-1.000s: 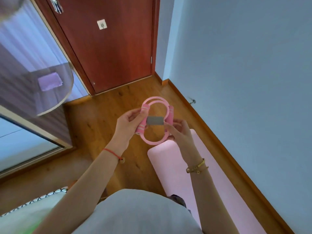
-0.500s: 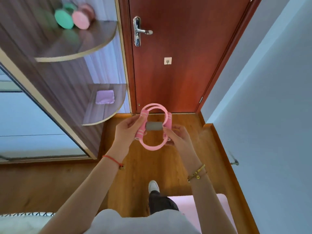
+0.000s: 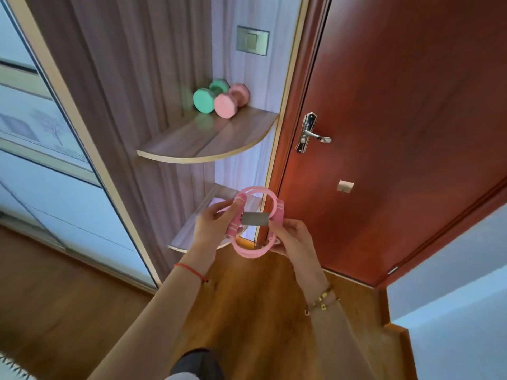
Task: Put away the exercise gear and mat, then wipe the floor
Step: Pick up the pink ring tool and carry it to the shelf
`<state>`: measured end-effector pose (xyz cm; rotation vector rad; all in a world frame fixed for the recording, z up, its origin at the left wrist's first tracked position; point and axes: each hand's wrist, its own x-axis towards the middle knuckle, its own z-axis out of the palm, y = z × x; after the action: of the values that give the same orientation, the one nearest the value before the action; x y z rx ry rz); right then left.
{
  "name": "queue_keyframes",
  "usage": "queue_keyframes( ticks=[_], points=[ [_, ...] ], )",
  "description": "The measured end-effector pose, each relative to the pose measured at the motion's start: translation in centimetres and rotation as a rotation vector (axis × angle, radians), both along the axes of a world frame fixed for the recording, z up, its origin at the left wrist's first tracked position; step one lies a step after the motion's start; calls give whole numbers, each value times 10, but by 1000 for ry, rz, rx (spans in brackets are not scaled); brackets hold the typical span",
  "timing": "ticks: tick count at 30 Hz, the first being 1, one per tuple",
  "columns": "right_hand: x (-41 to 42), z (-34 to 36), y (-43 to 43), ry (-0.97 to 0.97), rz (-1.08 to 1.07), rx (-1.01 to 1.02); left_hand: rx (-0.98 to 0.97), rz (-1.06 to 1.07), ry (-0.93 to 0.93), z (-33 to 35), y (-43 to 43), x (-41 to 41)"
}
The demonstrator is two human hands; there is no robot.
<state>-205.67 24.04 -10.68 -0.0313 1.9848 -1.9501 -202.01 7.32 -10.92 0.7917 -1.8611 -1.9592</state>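
I hold a pink figure-eight resistance band [image 3: 248, 250] with a grey middle band in front of me, folded so its loops lie together. My left hand [image 3: 212, 227] grips its left foam handle. My right hand [image 3: 292, 239] pinches the right side of the loops. The band hovers in front of the lower corner shelf [image 3: 189, 234]. A green dumbbell [image 3: 204, 100] and a pink dumbbell [image 3: 226, 104] lie on the upper corner shelf [image 3: 208, 146]. The mat is out of view.
A red-brown door [image 3: 397, 119] with a metal handle [image 3: 312, 137] stands shut on the right. A wardrobe with pale sliding panels [image 3: 55, 174] fills the left. Wooden floor [image 3: 247, 311] lies below, with a blue wall [image 3: 452, 311] at the lower right.
My view has swung up and left from the floor and mat to the corner shelves and door. Both hands keep the same hold on the band, now nearer the shelves.
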Motion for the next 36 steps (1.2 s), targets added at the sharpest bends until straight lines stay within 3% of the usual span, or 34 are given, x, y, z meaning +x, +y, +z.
queue_keyframes(
  ticks=[5,14,19,27,36],
  points=[
    [-62,8,-47,30,45,33,100,55,42,11,-43,-49],
    [-144,25,-148,65,38,-25,23,28,95,32,-150,-133],
    [-192,39,-216,229,117,36,-1,92,67,47,-225,-190],
    [-253,30,-289,146,184,210,-150,51,-48,47,-306,-256],
    [-293,15,-319,130,176,302,-289,-69,-127,44,-321,-301]
  ],
)
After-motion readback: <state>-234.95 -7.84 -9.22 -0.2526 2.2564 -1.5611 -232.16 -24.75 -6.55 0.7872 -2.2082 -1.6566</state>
